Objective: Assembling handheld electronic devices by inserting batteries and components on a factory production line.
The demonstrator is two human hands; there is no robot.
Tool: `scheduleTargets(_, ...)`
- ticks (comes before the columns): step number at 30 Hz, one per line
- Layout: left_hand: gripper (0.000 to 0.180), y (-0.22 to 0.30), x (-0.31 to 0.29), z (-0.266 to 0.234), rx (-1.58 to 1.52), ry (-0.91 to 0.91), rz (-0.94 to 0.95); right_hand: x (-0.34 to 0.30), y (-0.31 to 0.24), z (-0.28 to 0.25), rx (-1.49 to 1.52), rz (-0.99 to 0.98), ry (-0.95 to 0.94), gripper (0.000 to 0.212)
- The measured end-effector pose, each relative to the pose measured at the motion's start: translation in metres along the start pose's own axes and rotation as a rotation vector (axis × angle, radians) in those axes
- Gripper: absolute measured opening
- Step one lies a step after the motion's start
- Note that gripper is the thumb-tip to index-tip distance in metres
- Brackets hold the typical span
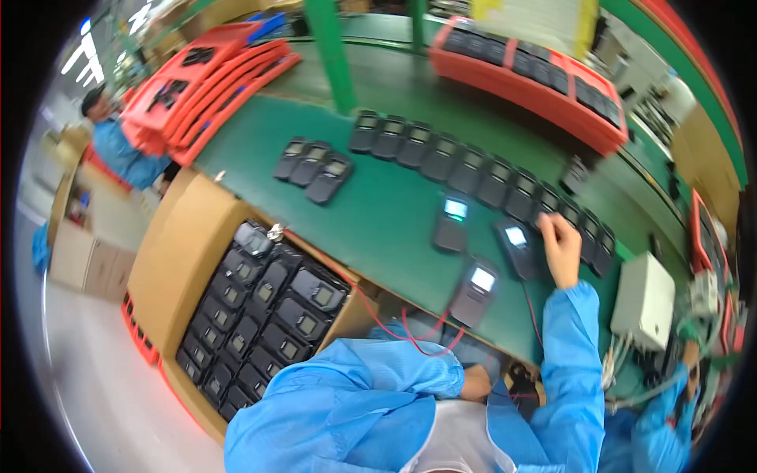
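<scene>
My right hand (561, 251) reaches over the green table, fingers bent and drawn together. Its fingertips meet the lower end of a dark handheld device (547, 197) in a long curved row; whether they grip it is hidden. Just left of that hand lies a device with a lit screen (516, 246), a cable at its lower end. Two more lit devices are nearby: one (451, 229) farther left, the other (473, 293) at the front edge beside red wires (426, 340). My left hand (475, 384) is low by my body, below the table edge, its fingers hidden.
An open cardboard box (177, 256) full of similar devices stands at left. Three devices (313, 167) lie together on the green table (371, 236). Red trays (189, 87) are stacked far left; a red bin (520, 91) holds devices at the back. A white box (643, 299) stands right.
</scene>
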State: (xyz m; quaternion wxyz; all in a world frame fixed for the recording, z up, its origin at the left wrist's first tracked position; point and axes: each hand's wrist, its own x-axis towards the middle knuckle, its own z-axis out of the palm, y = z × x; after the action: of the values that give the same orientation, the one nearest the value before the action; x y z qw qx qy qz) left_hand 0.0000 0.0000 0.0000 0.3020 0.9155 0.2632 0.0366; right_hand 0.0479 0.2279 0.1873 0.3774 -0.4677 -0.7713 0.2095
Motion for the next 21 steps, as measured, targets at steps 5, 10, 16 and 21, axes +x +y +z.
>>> scheduleTargets(5,0.02,-0.037,-0.082,0.0,-0.317,0.334,0.127,-0.032,-0.002,0.057,0.308,0.136,-0.015,0.024)
scheduleTargets(10,0.017,-0.032,-0.076,0.008,-0.36,0.388,0.108,-0.036,-0.004,0.058,0.336,0.221,-0.141,0.019)
scheduleTargets(16,0.015,-0.039,-0.083,0.002,-0.441,0.374,0.19,-0.035,-0.008,0.066,0.38,0.207,-0.137,0.014)
scheduleTargets(21,0.014,-0.037,-0.081,0.0,-0.429,0.363,0.169,-0.033,-0.01,0.06,0.319,0.192,-0.151,0.016)
